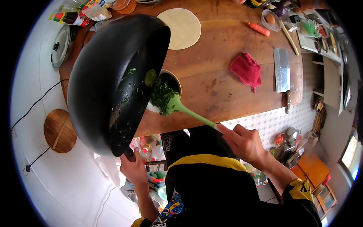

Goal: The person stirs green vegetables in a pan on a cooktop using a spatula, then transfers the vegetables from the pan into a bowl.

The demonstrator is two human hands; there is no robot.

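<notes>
My left hand (135,169) is closed round the handle of a large black wok (102,72), which is tipped steeply on its side. Bits of chopped greens cling to its dark inner wall. Below the wok's rim stands a bowl (177,81) holding dark chopped greens (163,90); the wok hides its left part. My right hand (242,142) grips the handle of a light green spatula (194,114). The spatula's head lies against the greens at the bowl's near side, with some greens stuck to it.
On the wooden table (208,75) are a round flat dough sheet (181,29), a red cloth (246,70), a cleaver (281,72), a carrot (259,29) and a rolling pin (289,38). A glass lid (61,46) and bottles (71,19) stand at the left.
</notes>
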